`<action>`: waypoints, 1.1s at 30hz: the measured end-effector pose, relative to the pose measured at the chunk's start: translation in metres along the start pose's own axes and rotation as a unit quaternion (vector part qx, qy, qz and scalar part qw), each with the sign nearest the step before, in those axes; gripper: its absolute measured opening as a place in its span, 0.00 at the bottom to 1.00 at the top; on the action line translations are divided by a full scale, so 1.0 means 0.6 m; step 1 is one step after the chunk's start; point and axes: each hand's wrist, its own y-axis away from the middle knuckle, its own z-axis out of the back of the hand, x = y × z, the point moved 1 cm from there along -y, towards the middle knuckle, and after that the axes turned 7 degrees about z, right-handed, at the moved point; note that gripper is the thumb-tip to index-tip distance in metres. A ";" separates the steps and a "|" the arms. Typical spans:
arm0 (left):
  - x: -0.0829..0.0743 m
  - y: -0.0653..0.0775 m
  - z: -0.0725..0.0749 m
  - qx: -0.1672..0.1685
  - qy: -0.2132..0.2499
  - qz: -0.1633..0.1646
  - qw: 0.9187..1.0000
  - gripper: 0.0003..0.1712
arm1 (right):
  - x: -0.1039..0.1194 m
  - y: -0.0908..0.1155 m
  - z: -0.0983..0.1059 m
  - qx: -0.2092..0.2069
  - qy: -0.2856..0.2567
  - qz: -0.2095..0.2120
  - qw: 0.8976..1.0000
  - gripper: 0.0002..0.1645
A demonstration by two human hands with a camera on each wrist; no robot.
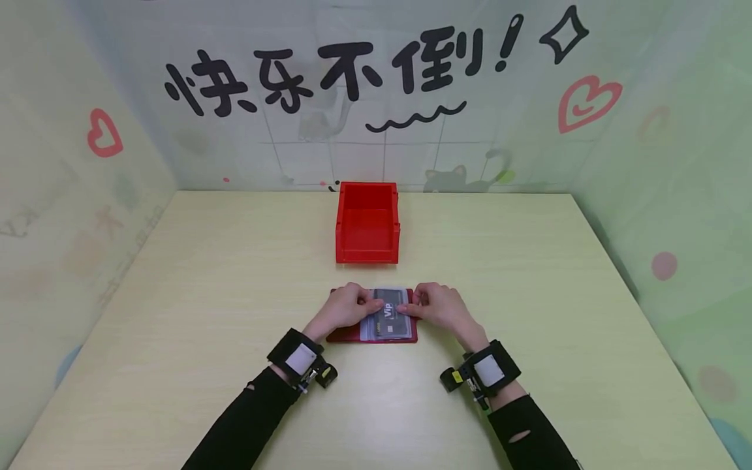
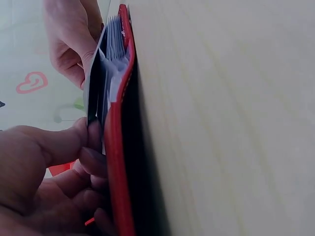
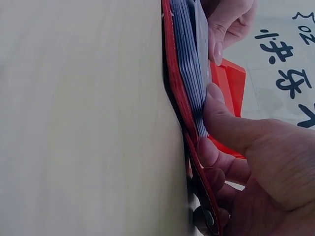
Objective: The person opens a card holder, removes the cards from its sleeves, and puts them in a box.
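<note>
A red card holder (image 1: 343, 335) lies spread on the table, its stack of clear plastic sleeves (image 3: 186, 54) on top. On the sleeves is a grey card (image 1: 389, 326) marked "VIP". My left hand (image 1: 346, 305) pinches the card's left edge between thumb and fingers; the left wrist view shows a gap beneath that edge. From the other side, my right hand (image 1: 444, 307) pinches the right edge of the sleeve stack, thumb on top. Below its fingers, in the right wrist view, the holder's strap (image 3: 199, 172) with a metal snap (image 3: 209, 218) sticks out.
Behind the card holder, an open red bin (image 1: 367, 256) stands near the back of the pale wooden table (image 1: 205, 274). Printed fabric walls (image 1: 664, 196) enclose the table at the back and both sides. Each wrist wears a strapped camera.
</note>
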 end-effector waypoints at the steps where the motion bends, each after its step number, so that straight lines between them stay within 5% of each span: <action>1: 0.000 0.000 0.000 0.001 -0.001 -0.002 1.000 0.17 | 0.000 0.000 0.000 -0.001 0.001 -0.001 1.000 0.21; 9: 0.010 0.005 0.004 -0.007 -0.004 -0.025 1.000 0.14 | -0.001 0.000 -0.003 -0.005 0.005 0.006 1.000 0.22; 14: 0.013 0.009 0.006 -0.042 0.028 -0.034 0.998 0.10 | -0.003 0.000 -0.003 -0.009 0.007 0.010 1.000 0.21; 20: 0.005 0.019 -0.006 -0.071 0.005 -0.031 0.997 0.15 | -0.005 0.000 -0.003 -0.007 0.005 0.009 1.000 0.21; 26: 0.003 0.014 -0.004 -0.038 0.002 0.002 0.999 0.21 | -0.007 0.001 0.000 -0.012 0.004 0.004 1.000 0.21; 33: 0.014 0.008 0.011 0.014 0.070 0.012 0.997 0.15 | -0.006 0.001 -0.002 -0.012 0.003 0.010 1.000 0.21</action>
